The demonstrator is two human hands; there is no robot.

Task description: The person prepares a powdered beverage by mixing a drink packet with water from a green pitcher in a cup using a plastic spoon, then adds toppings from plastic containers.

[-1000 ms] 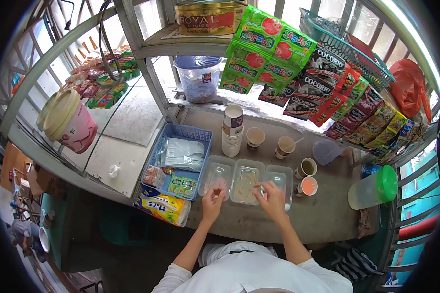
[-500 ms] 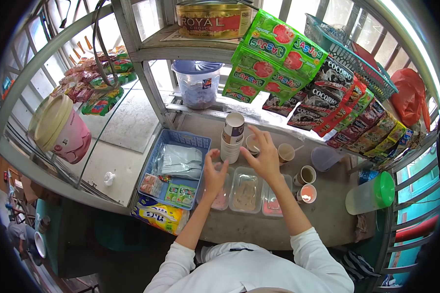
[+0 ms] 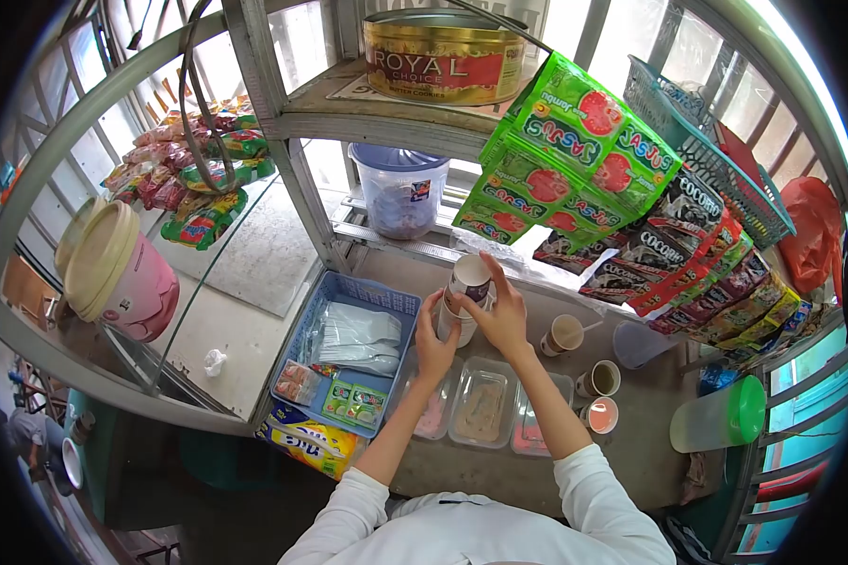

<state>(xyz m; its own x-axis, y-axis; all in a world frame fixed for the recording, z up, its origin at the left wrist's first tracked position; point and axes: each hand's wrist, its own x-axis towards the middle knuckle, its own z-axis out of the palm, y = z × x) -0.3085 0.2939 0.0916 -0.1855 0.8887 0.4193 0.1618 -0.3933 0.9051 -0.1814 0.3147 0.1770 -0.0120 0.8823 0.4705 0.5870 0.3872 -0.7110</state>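
Observation:
A stack of paper cups [image 3: 458,322] stands on the counter in front of me, white below with a dark-printed paper cup [image 3: 470,276] on top. My right hand [image 3: 501,315] is closed around the printed cup, fingers behind it and thumb in front. Lower down, my left hand [image 3: 435,341] wraps the left side of the white cups, its fingertips partly hidden. Below my hands lie clear plastic containers; the middle container [image 3: 481,403] holds something beige, the others something pink. To the right are a cup with a stick [image 3: 563,334], a cup of dark liquid [image 3: 601,379] and a cup of pink liquid [image 3: 599,415].
A blue basket [image 3: 412,315] of plastic spoons and sachets sits at left, beside a yellow pack [image 3: 309,443]. Drink sachets [image 3: 575,151] hang at upper right. A lidded bucket [image 3: 400,193] stands behind the cups; a green-lidded jug [image 3: 716,416] is at far right.
Both hands have come inward from apart and closed on the cup stack, the right on the top printed cup, the left on the cups below. The camera view has shifted slightly.

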